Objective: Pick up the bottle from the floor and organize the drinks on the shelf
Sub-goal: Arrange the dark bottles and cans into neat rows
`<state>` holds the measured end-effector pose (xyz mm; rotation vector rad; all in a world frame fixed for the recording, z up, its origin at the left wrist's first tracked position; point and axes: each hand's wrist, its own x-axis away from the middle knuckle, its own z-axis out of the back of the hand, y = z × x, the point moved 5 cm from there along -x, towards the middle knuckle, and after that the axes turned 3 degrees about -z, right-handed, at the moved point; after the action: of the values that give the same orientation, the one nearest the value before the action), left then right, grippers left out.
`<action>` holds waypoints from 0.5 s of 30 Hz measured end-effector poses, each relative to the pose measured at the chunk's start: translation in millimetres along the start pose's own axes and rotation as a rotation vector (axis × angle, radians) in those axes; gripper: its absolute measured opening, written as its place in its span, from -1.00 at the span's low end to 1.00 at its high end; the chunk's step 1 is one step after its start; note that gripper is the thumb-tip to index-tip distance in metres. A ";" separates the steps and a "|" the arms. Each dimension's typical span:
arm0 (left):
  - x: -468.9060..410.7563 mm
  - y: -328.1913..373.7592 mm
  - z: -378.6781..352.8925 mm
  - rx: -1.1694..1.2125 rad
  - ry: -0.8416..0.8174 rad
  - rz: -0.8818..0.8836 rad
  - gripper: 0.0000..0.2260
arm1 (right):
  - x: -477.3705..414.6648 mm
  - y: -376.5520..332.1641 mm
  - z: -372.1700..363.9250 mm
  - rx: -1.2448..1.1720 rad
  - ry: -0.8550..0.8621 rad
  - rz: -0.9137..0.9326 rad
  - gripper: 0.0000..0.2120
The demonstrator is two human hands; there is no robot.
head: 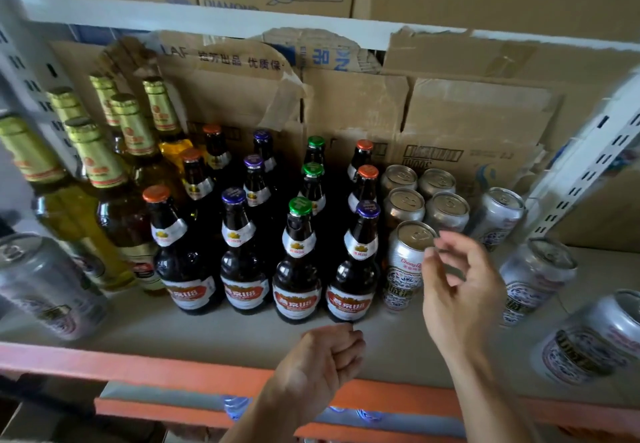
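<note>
Rows of dark beer bottles (298,262) with orange, purple and green caps stand in the middle of the shelf (207,331). Tall gold-foil bottles (100,165) stand to their left. Silver cans (407,262) stand in rows right of the dark bottles. My right hand (460,290) hovers beside the nearest silver can with fingers spread, holding nothing. My left hand (325,356) is loosely curled over the shelf's front edge, just in front of the dark bottles, holding nothing. No bottle on the floor is visible.
Loose silver cans (535,280) stand scattered at the right, and one (592,342) lies tilted at the far right. Another can (45,286) stands at the far left front. Torn cardboard (450,113) lines the back. An orange beam (138,366) edges the shelf.
</note>
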<state>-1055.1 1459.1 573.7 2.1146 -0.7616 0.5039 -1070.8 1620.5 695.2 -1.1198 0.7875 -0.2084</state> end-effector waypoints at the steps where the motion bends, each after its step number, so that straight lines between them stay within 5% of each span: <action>1: 3.9 3.1 4.3 0.008 0.000 -0.014 -0.79 | 3.0 -9.3 -4.8 -0.030 -0.007 0.033 -0.86; 15: 83.4 72.9 158.5 0.147 0.209 -0.315 -0.67 | 130.3 -110.2 -176.1 -0.256 -0.816 0.168 -0.94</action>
<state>-1028.2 1267.7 569.8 2.2205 -0.2728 0.6096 -1068.0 1375.3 694.7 -1.2336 0.1705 0.4845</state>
